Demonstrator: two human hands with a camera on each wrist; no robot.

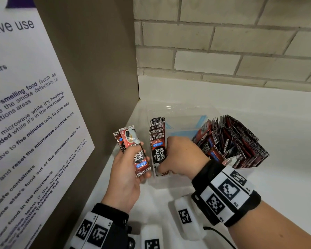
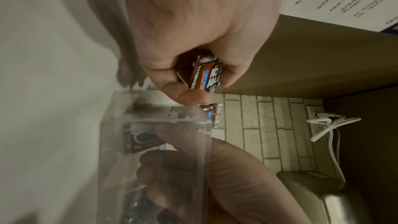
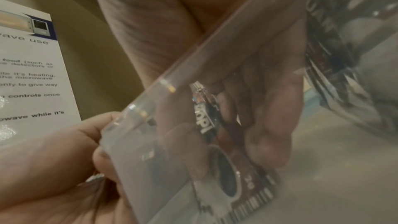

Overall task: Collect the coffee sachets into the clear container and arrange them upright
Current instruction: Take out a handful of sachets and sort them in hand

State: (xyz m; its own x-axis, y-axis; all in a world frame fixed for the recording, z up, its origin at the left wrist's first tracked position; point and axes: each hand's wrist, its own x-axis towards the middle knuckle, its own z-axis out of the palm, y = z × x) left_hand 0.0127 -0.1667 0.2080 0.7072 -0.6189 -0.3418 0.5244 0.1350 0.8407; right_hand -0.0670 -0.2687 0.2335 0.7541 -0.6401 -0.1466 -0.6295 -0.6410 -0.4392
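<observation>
we think we are more than halfway done. the clear container (image 1: 180, 112) sits on the white counter (image 1: 285, 126) in the corner by the brick wall (image 1: 223, 42). a big bunch of coffee sachets (image 1: 235, 141) already stands in its right side, leaning a bit. a neat row of sachets (image 1: 157, 139) stands up along its left wall. the middle of the box has room left.

our left hand (image 1: 126, 175) is just beside the box, on its left. its fingers and thumb curl round a small stack of sachets (image 1: 135, 150), which still need to go in. the stack points up and a little to the back.

our right hand (image 1: 180, 155) reaches down inside the box, with its back facing up. its fingers (image 3: 269, 125) bend round the left row and hold it against the wall, so it does not tip over. the thumb is on the other side of the row.

what is left, we guess: put the last stack in and stand the leaning ones up straight.
</observation>
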